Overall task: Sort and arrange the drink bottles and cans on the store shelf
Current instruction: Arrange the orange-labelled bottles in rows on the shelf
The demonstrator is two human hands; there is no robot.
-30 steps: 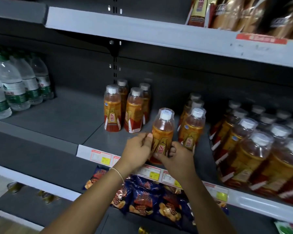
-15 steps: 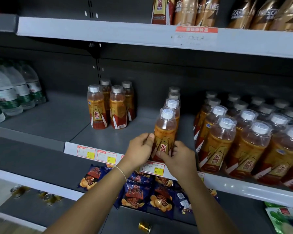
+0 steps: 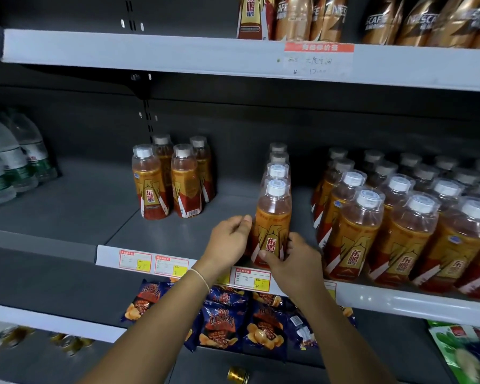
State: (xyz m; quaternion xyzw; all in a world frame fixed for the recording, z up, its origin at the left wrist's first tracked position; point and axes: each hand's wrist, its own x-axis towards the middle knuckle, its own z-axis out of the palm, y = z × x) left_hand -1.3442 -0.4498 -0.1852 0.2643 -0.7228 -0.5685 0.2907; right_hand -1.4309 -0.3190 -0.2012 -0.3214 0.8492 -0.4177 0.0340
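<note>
The bottle [image 3: 273, 217] stood upright at the front of the shelf [image 3: 178, 234], just above the price tag [image 3: 251, 278]: clear plastic with a white cap, orange drink inside and a gold and red label with red characters. Both hands were clamped on its lower part, the left hand [image 3: 229, 239] above and left of the price tag, the right hand [image 3: 291, 261] above and right of it, thumb across the label.

Thin bracelet [image 3: 201, 277], left wrist
</note>
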